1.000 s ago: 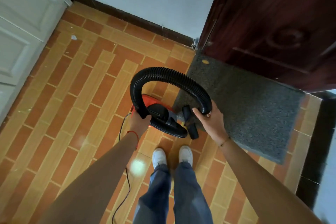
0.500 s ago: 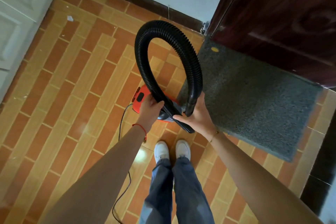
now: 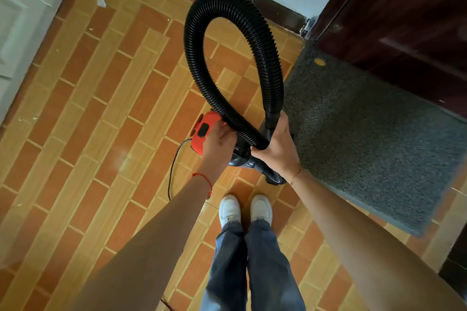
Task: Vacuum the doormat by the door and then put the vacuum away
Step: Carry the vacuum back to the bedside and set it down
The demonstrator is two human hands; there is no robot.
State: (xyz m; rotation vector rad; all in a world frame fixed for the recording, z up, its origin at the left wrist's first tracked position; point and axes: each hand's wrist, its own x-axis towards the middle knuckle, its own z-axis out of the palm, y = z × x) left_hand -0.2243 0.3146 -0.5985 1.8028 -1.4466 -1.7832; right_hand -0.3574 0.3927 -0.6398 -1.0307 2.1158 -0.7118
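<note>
The left hand (image 3: 219, 139) grips the red-and-black vacuum (image 3: 202, 134) body above the tiled floor (image 3: 75, 134); the right hand (image 3: 276, 149) is closed around both ends of the looped black hose (image 3: 267, 58), just beside the grey doormat (image 3: 366, 139), which lies against the dark door (image 3: 404, 20). For a clean start, the nozzle end should probably be freed from the loop and lowered flat onto the pile, with the trailing cord (image 3: 174, 164) kept clear of the feet.
</note>
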